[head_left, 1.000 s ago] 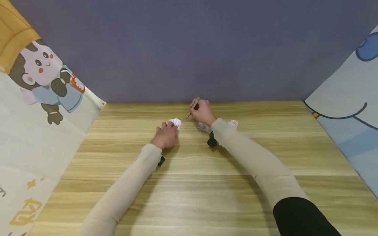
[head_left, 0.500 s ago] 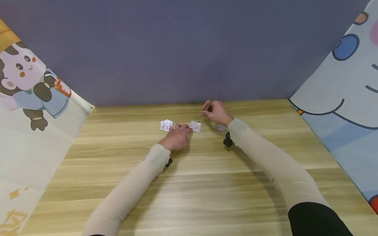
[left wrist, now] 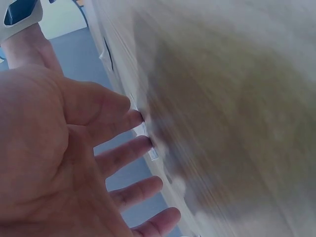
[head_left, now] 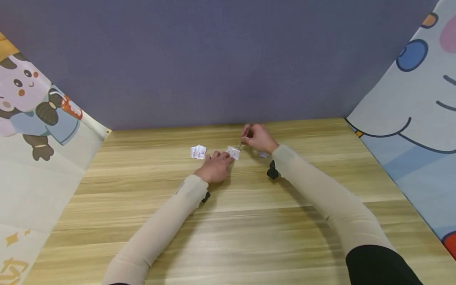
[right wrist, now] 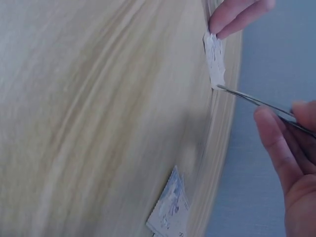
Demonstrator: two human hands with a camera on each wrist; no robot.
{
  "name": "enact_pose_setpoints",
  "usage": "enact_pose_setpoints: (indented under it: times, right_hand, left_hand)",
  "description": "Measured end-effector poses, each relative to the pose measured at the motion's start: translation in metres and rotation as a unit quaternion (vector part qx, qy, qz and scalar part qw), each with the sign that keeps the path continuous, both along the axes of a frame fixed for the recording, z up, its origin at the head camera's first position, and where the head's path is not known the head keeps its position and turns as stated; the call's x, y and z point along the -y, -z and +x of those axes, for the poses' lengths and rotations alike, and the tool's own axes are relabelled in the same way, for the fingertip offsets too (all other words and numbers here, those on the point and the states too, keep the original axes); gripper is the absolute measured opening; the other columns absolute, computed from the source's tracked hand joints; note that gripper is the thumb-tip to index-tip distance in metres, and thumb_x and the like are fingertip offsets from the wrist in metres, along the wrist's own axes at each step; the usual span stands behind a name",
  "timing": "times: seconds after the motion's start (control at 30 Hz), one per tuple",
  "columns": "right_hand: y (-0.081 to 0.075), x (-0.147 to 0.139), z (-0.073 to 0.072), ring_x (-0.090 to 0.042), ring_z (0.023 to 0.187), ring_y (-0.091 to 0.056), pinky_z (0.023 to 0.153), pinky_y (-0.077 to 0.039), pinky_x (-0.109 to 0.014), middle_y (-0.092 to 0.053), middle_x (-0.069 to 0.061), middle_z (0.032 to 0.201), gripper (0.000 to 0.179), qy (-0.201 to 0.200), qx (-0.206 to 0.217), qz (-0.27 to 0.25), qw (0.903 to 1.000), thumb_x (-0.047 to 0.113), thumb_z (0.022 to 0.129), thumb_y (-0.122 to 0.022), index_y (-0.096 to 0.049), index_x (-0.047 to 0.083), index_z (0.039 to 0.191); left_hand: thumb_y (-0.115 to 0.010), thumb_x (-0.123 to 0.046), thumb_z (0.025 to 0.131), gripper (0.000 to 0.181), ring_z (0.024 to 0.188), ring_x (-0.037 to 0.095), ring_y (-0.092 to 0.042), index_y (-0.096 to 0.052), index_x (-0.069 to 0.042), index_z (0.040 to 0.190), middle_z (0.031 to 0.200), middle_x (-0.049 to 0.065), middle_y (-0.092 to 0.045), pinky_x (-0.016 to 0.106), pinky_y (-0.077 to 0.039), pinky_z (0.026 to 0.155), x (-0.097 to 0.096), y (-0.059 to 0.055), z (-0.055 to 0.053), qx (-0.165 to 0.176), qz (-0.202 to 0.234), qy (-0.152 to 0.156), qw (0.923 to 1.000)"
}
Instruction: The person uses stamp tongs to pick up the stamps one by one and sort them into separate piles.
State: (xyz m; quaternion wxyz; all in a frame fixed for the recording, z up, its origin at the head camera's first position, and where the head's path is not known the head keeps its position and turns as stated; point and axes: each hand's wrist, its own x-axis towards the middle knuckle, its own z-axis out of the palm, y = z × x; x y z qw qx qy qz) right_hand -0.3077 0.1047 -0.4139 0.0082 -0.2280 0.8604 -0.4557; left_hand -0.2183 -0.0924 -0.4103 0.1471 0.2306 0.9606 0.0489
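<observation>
A small white printed postage stamp (head_left: 233,152) lies in the middle of the group on the table. My left hand (head_left: 215,166) rests its fingertips on that stamp's near left edge, fingers fairly straight, palm off the table. Between thumb and fingers my right hand (head_left: 261,139) pinches metal tweezers (right wrist: 236,93). Their tips meet the stamp's right end in the right wrist view; whether they grip it I cannot tell. Another stamp (right wrist: 170,211), with a toothed edge and blue print, lies below the right hand. Several overlapping stamps (head_left: 198,152) lie left of the left hand.
The wood-grain table (head_left: 228,237) runs back to a plain grey-blue wall panel (head_left: 228,63). Cartoon-printed panels (head_left: 64,190) stand on both sides. A black wrist device (head_left: 272,171) hangs below the right cuff.
My left hand has moved right, from the left stamps to the middle one. The right hand has shifted right, and the tweezers' tips have come down to that stamp. The head view has turned.
</observation>
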Motion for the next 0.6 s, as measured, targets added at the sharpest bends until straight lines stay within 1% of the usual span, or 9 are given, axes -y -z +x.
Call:
enact_pose_setpoints:
  times: [0.13, 0.23, 0.33, 0.37, 0.43, 0.53, 0.6]
  right_hand:
    - [-0.002, -0.006, 0.004, -0.022, 0.068, -0.063, 0.062, -0.053, -0.032, -0.065, -0.009, 0.078, 0.008, 0.000, -0.006, -0.027, 0.9996, 0.000, 0.085, -0.064, -0.061, 0.006, 0.082]
    - [-0.007, -0.014, 0.008, -0.029, 0.072, -0.064, 0.065, -0.054, -0.040, -0.065, -0.012, 0.079, 0.006, 0.005, -0.001, -0.056, 0.9984, -0.001, 0.086, -0.063, -0.061, 0.004, 0.083]
    - [-0.015, -0.024, 0.011, -0.035, 0.072, -0.065, 0.066, -0.053, -0.047, -0.066, -0.015, 0.079, 0.006, 0.015, -0.010, -0.068, 0.9975, -0.001, 0.087, -0.063, -0.061, 0.004, 0.083]
    - [-0.018, -0.028, 0.012, -0.035, 0.071, -0.065, 0.066, -0.053, -0.048, -0.066, -0.016, 0.078, 0.007, 0.021, -0.015, -0.067, 0.9974, 0.000, 0.087, -0.063, -0.061, 0.004, 0.083]
    - [-0.024, -0.037, 0.014, -0.032, 0.069, -0.066, 0.064, -0.054, -0.044, -0.067, -0.017, 0.079, 0.006, 0.030, -0.026, -0.059, 0.9975, 0.001, 0.088, -0.062, -0.062, 0.004, 0.084]
    - [-0.028, -0.050, 0.016, -0.025, 0.067, -0.066, 0.061, -0.054, -0.036, -0.067, -0.016, 0.080, 0.004, 0.039, -0.027, -0.046, 0.9978, 0.001, 0.089, -0.062, -0.063, 0.003, 0.085]
    - [-0.028, -0.057, 0.016, -0.027, 0.069, -0.066, 0.061, -0.054, -0.035, -0.066, -0.017, 0.080, 0.004, 0.043, -0.023, -0.039, 0.9981, 0.002, 0.089, -0.062, -0.062, 0.002, 0.085]
  left_hand:
    - [-0.051, -0.016, 0.092, 0.055, 0.130, 0.028, -0.028, -0.039, -0.018, 0.145, 0.149, 0.004, -0.031, 0.049, -0.027, 0.098, -0.005, 0.000, -0.001, 0.001, 0.003, 0.001, 1.0000]
    - [-0.051, -0.015, 0.092, 0.054, 0.130, 0.028, -0.028, -0.039, -0.018, 0.145, 0.149, 0.004, -0.031, 0.047, -0.027, 0.097, -0.008, -0.001, -0.001, 0.003, 0.006, 0.001, 1.0000]
    - [-0.050, -0.016, 0.093, 0.053, 0.131, 0.027, -0.027, -0.039, -0.017, 0.145, 0.148, 0.003, -0.032, 0.047, -0.027, 0.097, -0.012, -0.001, -0.001, 0.001, 0.008, 0.000, 1.0000]
    - [-0.051, -0.015, 0.092, 0.053, 0.131, 0.027, -0.027, -0.040, -0.017, 0.144, 0.148, 0.003, -0.032, 0.047, -0.027, 0.098, -0.013, -0.001, -0.001, -0.002, 0.009, -0.001, 1.0000]
    - [-0.050, -0.015, 0.093, 0.053, 0.132, 0.026, -0.026, -0.039, -0.017, 0.144, 0.148, 0.002, -0.032, 0.047, -0.027, 0.098, -0.016, -0.001, -0.002, -0.005, 0.011, 0.000, 0.9999]
    - [-0.049, -0.013, 0.093, 0.054, 0.133, 0.025, -0.024, -0.038, -0.018, 0.145, 0.149, 0.002, -0.030, 0.047, -0.026, 0.098, -0.023, -0.001, -0.002, -0.003, 0.019, 0.003, 0.9998]
    - [-0.048, -0.012, 0.093, 0.054, 0.133, 0.025, -0.024, -0.037, -0.018, 0.146, 0.150, 0.001, -0.029, 0.047, -0.026, 0.097, -0.029, -0.001, -0.002, 0.001, 0.026, 0.007, 0.9996]
